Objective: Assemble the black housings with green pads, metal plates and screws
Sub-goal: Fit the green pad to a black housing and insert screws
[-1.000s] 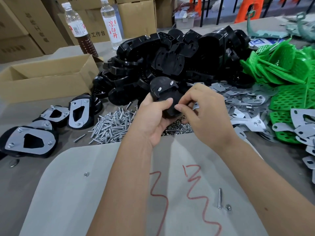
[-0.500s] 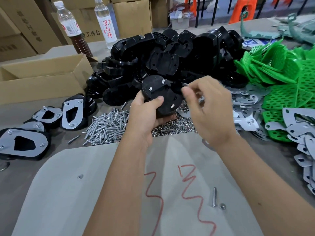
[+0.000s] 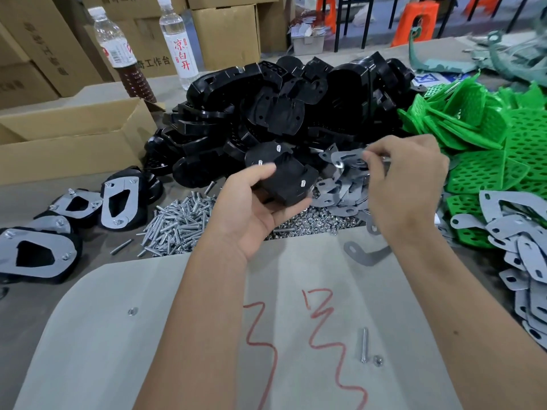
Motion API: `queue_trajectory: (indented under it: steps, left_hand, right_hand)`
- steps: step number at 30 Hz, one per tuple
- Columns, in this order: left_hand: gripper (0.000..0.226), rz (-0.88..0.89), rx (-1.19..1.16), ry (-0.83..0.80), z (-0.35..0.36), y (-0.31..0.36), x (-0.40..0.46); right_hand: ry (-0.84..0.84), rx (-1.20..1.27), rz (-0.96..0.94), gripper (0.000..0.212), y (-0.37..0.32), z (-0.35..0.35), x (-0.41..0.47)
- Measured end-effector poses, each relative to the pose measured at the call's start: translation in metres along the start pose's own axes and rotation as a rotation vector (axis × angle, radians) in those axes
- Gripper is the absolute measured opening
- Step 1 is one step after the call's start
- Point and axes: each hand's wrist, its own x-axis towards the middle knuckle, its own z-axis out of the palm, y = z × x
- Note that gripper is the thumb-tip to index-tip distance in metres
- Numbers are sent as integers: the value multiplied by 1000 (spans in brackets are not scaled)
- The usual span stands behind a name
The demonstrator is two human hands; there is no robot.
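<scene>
A workshop or small factory is shown, where many of the same thing are put together by hand. A bench (image 3: 183, 335) is covered with big heaps of parts: black housings (image 3: 275, 113), green pads (image 3: 485, 143), metal plates (image 3: 349, 193) and screws (image 3: 180, 226). A few finished pieces (image 3: 118, 199) are laid to one side. An open carton (image 3: 71, 143) is set on the bench, and more brown boxes (image 3: 225, 31) are stacked behind it. Two drink bottles (image 3: 177, 42) are stood near the boxes. Orange stools (image 3: 414, 19) are seen far back.
</scene>
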Motion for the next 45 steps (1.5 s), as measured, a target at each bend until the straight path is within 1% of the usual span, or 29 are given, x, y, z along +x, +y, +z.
queue_trajectory:
  steps: [3,5,7,9,11,13,14,16,18,21,22,27,30,33,35,37,42,43,45]
  left_hand:
    - [34,-20,-19,16,-1,0,1]
    - [31,-21,-7,16,-3,0,3]
    - [27,-29,-2,3,-4,1,4]
    - [26,-36,3,-3,-4,1,4]
    - [25,-36,3,-5,-3,1,4]
    - [22,-21,28,-3,-3,0,5]
    - [23,-12,41,1,-4,0,4]
    - [29,5,48,16,-3,0,4]
    - [29,15,51,2,1,-1,2]
    - [27,12,86,-45,11,-6,-1]
    - [27,9,94,-62,17,-10,-2]
    - [29,-39,149,-133,47,-26,-7]
    - [31,-86,294,-140,71,-42,-5]
    - [28,-121,408,-131,95,-60,-3]
    - [27,-138,433,-114,110,-68,-3]
    - [23,-162,397,-118,118,-74,-1]
    - [25,-191,359,-114,126,-78,2]
    - [28,-189,360,-106,126,-78,3]
    - [32,-187,362,-97,128,-80,5]
  right_hand:
    - [144,149,-63,17,-4,0,0]
    - [183,305,6,17,-5,0,1]
    - [116,527,169,15,-6,1,1]
    - [-16,699,333,15,-7,4,0]
    - [-97,797,419,15,-7,8,0]
    - [-146,821,446,15,-6,9,0]
    - [-168,791,444,17,-6,10,0]
    - [-182,611,399,27,-2,11,0]
    - [-145,430,338,31,2,11,-1]
    - [-56,331,256,17,0,4,2]
    - [-49,309,234,13,2,-1,3]
    - [-205,124,181,8,25,-42,10]
    - [-234,-82,106,5,54,-81,18]
    - [-398,-297,160,19,86,-116,28]
    - [-526,-338,157,30,100,-125,31]
    - [-599,-353,98,35,104,-126,30]
    - [-625,-335,96,31,110,-127,33]
    - [-627,-344,107,34,111,-129,34]
    - [-636,-346,137,45,113,-130,33]
